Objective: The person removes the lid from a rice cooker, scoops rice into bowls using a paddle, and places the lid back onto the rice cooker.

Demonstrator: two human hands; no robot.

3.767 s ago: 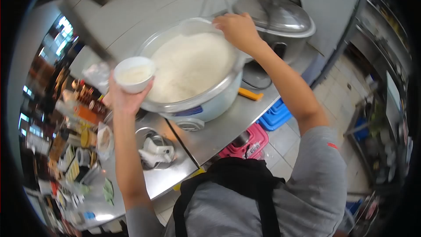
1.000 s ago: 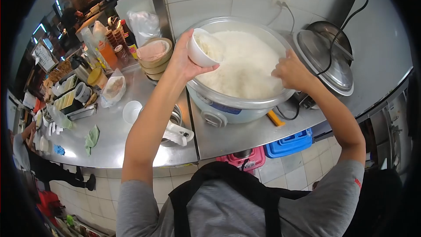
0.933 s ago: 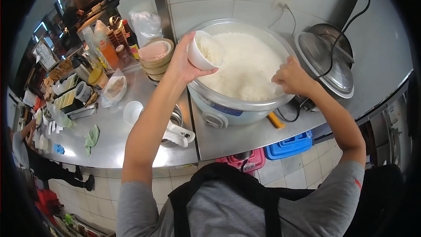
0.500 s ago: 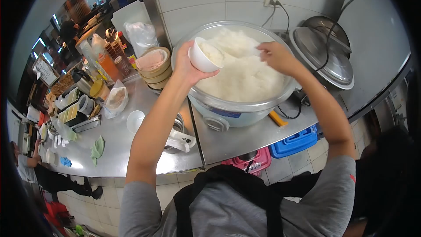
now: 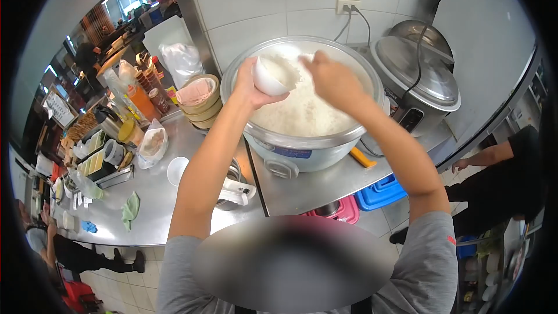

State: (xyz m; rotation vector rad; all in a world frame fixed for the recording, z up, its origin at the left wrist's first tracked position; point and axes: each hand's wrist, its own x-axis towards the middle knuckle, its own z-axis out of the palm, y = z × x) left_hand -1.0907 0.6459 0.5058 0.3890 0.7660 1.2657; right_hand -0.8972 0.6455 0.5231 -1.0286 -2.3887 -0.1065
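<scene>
My left hand (image 5: 250,88) grips a white bowl (image 5: 268,78) from its side. The bowl tilts to the right above the big rice cooker (image 5: 290,150), with white rice (image 5: 283,74) at its mouth. Inside the cooker lies a broad bed of cooked rice (image 5: 308,113). My right hand (image 5: 340,86) is over the cooker, just right of the bowl, blurred by motion. Its fingers are curled; whatever they hold, I cannot make out.
A second cooker with a metal lid (image 5: 415,72) stands to the right. An orange handle (image 5: 362,157) lies in front of the big cooker. Bamboo steamers (image 5: 203,107), sauce bottles (image 5: 142,99) and a green cloth (image 5: 131,208) are to the left. A person (image 5: 494,168) stands at right.
My right hand has moved left, closer to the bowl. The steam over the rice has thinned. A person in dark clothes shows more clearly at right. The bowl remains in my left hand.
</scene>
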